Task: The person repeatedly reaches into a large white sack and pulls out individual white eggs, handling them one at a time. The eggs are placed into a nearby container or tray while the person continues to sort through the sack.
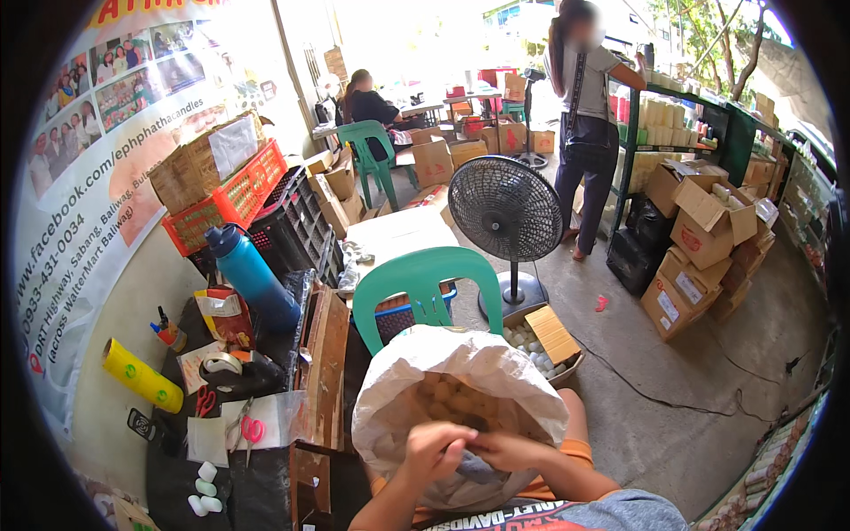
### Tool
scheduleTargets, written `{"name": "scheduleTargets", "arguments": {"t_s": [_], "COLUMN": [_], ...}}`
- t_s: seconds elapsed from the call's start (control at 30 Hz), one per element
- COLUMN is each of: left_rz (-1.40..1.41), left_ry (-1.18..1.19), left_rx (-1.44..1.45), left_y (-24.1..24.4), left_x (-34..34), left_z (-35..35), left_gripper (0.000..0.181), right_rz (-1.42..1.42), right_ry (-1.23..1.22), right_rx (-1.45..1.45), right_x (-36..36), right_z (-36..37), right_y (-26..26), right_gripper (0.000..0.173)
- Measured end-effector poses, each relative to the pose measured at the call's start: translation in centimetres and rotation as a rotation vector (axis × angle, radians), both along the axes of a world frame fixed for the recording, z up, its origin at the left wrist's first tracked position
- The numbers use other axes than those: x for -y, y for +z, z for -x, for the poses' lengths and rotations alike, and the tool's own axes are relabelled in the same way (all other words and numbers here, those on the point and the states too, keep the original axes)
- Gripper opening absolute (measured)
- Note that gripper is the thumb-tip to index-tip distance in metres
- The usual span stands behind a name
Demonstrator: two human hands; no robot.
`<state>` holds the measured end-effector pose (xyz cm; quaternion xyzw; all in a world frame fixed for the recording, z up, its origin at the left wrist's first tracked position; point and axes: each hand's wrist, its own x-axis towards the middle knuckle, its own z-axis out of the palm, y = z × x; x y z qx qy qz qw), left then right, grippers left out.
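A large white woven sack (pixel 385 391) stands before me with its mouth wide and its rim rolled outward. Pale, rounded pieces (pixel 451 398), which look like small candles, fill its shadowed inside. Over the near side of the opening, my left hand (pixel 435 453) has its fingers curled in. Beside it, my right hand (pixel 508 451) reaches in from the right, and the fingertips of both meet. Blur and my own fingers hide whatever lies between them. A grey cloth-like patch (pixel 475 468) shows just below the hands.
At left, a black-covered table (pixel 259 488) holds several white candles (pixel 206 488), pink-handled scissors (pixel 252 430), a tape dispenser (pixel 249 375) and a blue bottle (pixel 255 279). Beyond the sack are a green chair (pixel 425 265), a box of white pieces (pixel 544 342) and a fan (pixel 505 209). A person (pixel 584 119) stands by shelves.
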<state>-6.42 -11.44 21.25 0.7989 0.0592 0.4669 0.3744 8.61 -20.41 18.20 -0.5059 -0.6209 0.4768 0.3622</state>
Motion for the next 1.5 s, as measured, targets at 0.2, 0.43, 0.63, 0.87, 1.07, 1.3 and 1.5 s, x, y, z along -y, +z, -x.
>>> {"name": "scheduleTargets", "arguments": {"t_s": [0.2,0.43,0.63,0.87,1.07,1.3,1.5], "left_rz": [-0.286,-0.455,-0.430,-0.498,-0.397,-0.409,-0.151], "left_ry": [0.125,0.527,0.462,0.380,0.318,0.228,0.522], "left_rx": [-0.766,-1.171,-1.199,-1.237,-1.336,-1.466,-1.295], "left_y": [-6.3,-15.5,-14.6,-10.6,-15.6,-15.5,-11.8], "left_x": [-6.1,-7.9,-7.5,-5.3,-6.5,-6.5,-5.9], "left_z": [-2.2,-2.9,-3.0,-3.2,-3.5,-3.2,-4.0], "left_gripper": [0.028,0.030,0.044,0.045,0.031,0.024,0.028], "right_rz": [0.170,0.345,0.315,0.300,0.314,0.287,0.291], "right_ry": [0.465,-0.481,-0.728,-0.640,-0.628,-0.651,-0.651], "right_rx": [-0.170,-1.162,-1.063,-1.120,-1.111,-1.048,-1.030], "right_x": [-0.2,0.0,-0.8,-0.5,-0.5,-0.5,-0.4], "right_z": [-2.1,-1.5,0.0,-0.4,-0.3,-0.2,-0.5], "right_y": [-2.2,-3.2,-3.0,-3.5,-3.0,-5.2,-5.1], "right_gripper": [0.029,0.048,0.038,0.038,0.038,0.041,0.042]}}
